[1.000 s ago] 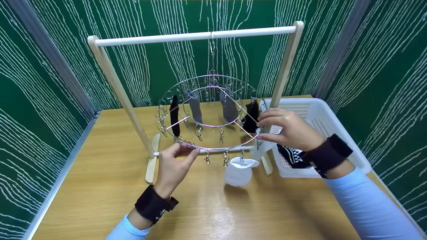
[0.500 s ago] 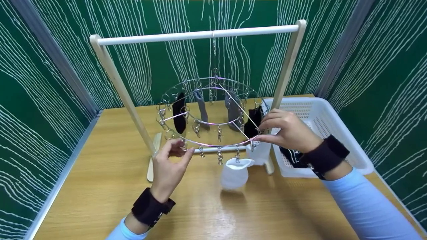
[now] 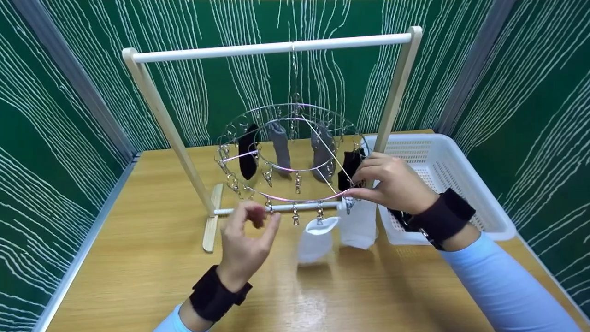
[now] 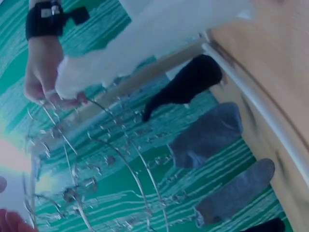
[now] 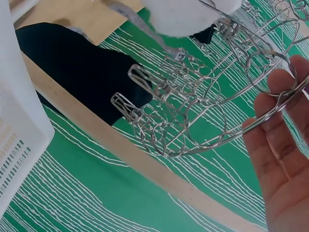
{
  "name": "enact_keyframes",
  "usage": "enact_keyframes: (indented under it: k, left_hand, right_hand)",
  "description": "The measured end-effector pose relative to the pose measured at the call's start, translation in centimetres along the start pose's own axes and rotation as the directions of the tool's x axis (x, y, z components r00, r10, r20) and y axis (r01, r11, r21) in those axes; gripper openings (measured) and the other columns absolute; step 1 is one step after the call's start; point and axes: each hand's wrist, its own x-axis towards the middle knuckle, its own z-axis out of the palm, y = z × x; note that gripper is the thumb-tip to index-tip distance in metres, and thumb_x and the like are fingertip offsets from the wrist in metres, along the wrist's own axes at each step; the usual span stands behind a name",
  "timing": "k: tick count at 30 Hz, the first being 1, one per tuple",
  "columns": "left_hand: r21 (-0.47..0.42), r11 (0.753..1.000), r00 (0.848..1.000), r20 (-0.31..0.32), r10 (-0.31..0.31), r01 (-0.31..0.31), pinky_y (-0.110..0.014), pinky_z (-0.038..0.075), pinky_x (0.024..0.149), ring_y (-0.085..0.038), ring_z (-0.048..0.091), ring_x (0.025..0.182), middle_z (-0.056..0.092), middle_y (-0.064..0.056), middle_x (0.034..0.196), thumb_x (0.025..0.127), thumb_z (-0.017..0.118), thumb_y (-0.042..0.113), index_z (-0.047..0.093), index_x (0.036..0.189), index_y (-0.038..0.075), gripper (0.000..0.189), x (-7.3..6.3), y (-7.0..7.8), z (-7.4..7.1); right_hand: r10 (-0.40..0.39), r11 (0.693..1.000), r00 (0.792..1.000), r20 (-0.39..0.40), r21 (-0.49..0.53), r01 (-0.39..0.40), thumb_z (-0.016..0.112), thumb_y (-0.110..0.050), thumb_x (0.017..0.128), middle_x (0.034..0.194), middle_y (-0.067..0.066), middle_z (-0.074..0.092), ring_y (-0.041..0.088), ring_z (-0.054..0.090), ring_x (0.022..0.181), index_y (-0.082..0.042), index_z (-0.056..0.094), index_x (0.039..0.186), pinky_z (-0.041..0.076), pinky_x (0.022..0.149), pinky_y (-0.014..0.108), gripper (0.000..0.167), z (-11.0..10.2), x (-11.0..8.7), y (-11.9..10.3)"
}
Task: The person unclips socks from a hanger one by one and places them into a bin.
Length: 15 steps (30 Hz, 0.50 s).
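A round metal clip hanger (image 3: 299, 201) hangs by its hook from the rack's top bar. My right hand (image 3: 396, 184) pinches its outer ring at the front right; in the right wrist view its fingers (image 5: 277, 140) lie along the wire. My left hand (image 3: 246, 246) is just below the front left rim, thumb and index finger apart, holding nothing. Two white socks hang at the front: one sock (image 3: 315, 244) near the middle, another sock (image 3: 358, 226) below my right hand. Farther back hang two grey socks (image 3: 281, 150) and two black socks (image 3: 248, 157).
A wooden rack with a white top bar (image 3: 216, 52) stands on the wooden table (image 3: 152, 221). Behind its right leg is a white perforated basket (image 3: 488, 207) with a dark item (image 3: 400, 220) in it. Green walls with white lines enclose the table.
The hanger has turned, its front going left and its back going right. The second white sock has come into fuller view. My left hand has let go of the rim.
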Motion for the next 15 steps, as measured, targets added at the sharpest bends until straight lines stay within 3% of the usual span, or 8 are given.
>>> enact_keyframes:
  k: [3, 5, 10, 15]
  left_hand:
    - [-0.066, 0.996, 0.996, 0.068, 0.061, -0.056, -0.02, 0.055, 0.06, -0.017, 0.061, 0.063, 0.069, -0.009, 0.078, 0.079, 0.085, -0.01, 0.066, 0.091, 0.001, 0.025, 0.0, 0.4, 0.5]
    - [-0.106, 0.993, 0.991, 0.12, 0.067, -0.054, -0.021, 0.058, 0.061, -0.018, 0.065, 0.063, 0.073, -0.009, 0.08, 0.079, 0.087, -0.008, 0.069, 0.091, 0.0, 0.023, 0.0, 0.7, 0.9]
    - [-0.152, 0.988, 0.969, 0.245, 0.016, 0.022, -0.024, 0.065, 0.072, -0.023, 0.077, 0.074, 0.081, -0.014, 0.091, 0.082, 0.087, -0.007, 0.076, 0.1, -0.003, 0.021, -0.1, 1.4, 1.9]
    - [-0.129, 0.99, 0.951, 0.308, -0.022, 0.064, -0.032, 0.067, 0.086, -0.032, 0.082, 0.092, 0.082, -0.021, 0.107, 0.086, 0.086, -0.005, 0.077, 0.111, -0.008, 0.027, -0.4, 1.6, 2.6]
  right_hand:
    - [0.01, 1.0, 1.0, 0.001, -0.011, -0.01, 0.093, -0.028, 0.084, 0.08, 0.006, 0.077, 0.022, 0.066, 0.076, -0.007, 0.081, 0.085, 0.056, 0.066, 0.036, 0.024, 0.0, 0.1, -0.2]
    - [0.016, 1.0, 1.0, 0.001, -0.014, -0.016, 0.093, -0.029, 0.084, 0.08, 0.006, 0.077, 0.022, 0.067, 0.075, -0.007, 0.081, 0.085, 0.056, 0.066, 0.036, 0.025, 0.0, 0.2, -0.3]
    - [0.022, 0.999, 1.0, 0.001, -0.025, -0.022, 0.091, -0.034, 0.087, 0.08, 0.006, 0.078, 0.022, 0.066, 0.075, -0.006, 0.082, 0.084, 0.057, 0.066, 0.036, 0.029, 0.0, 0.3, -0.4]
    - [0.03, 0.999, 1.0, -0.002, -0.041, -0.03, 0.092, -0.033, 0.085, 0.08, 0.006, 0.077, 0.022, 0.066, 0.075, -0.006, 0.082, 0.085, 0.057, 0.066, 0.036, 0.029, 0.1, 0.3, -0.6]
